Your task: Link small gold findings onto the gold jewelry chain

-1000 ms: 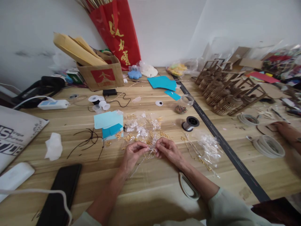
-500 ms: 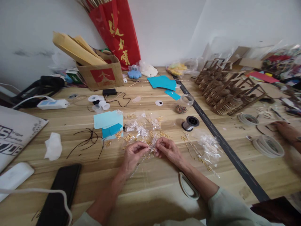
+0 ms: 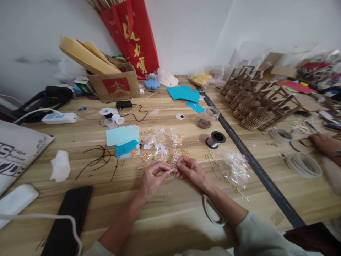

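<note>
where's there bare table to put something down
Bare wood shows between the phone and left forearm, and between the power strip and black cords. It's crowded just beyond the left hand and right hand, with shiny bits, and around the brown wooden frames.

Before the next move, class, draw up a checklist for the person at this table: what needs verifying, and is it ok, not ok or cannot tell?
1. Left hand pinched at its fingertips: ok.
2. Right hand pinched close beside the left: ok.
3. Small silvery piece between the fingertips firmly gripped: cannot tell; too small and partly hidden.
4. Gold-coloured pieces separated from silver-coloured pieces: not ok; they lie crowded together.
5. Spool of silvery wire standing clear of both hands: ok.
6. Black phone clear of both hands: ok.
</note>
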Action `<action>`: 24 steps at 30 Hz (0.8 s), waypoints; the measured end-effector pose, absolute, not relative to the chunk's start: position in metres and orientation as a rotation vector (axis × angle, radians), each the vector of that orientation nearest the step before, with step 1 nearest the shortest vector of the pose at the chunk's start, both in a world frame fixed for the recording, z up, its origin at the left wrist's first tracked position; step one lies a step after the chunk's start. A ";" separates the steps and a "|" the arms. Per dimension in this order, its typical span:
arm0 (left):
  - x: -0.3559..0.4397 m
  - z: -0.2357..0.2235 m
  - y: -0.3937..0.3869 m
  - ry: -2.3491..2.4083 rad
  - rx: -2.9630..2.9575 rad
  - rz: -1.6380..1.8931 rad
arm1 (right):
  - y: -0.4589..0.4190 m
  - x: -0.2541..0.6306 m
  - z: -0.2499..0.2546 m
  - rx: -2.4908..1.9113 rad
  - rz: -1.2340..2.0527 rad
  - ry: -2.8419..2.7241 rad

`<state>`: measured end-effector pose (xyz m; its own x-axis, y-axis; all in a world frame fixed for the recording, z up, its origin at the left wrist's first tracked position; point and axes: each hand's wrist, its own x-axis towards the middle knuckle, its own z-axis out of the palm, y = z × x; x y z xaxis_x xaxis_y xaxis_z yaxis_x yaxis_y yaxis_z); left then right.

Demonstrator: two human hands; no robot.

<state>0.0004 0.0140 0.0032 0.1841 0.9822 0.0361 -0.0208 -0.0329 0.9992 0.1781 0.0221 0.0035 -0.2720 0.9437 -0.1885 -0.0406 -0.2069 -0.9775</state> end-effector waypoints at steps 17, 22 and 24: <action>-0.005 0.003 0.015 1.134 1.436 1.068 | 0.018 0.180 0.008 -1.034 1.497 -1.389; -0.002 0.000 0.016 1.076 1.521 1.055 | 0.016 0.180 0.007 -1.037 1.350 -1.564; -0.001 0.000 0.016 1.058 1.565 1.042 | 0.015 0.180 0.006 -1.040 1.278 -1.631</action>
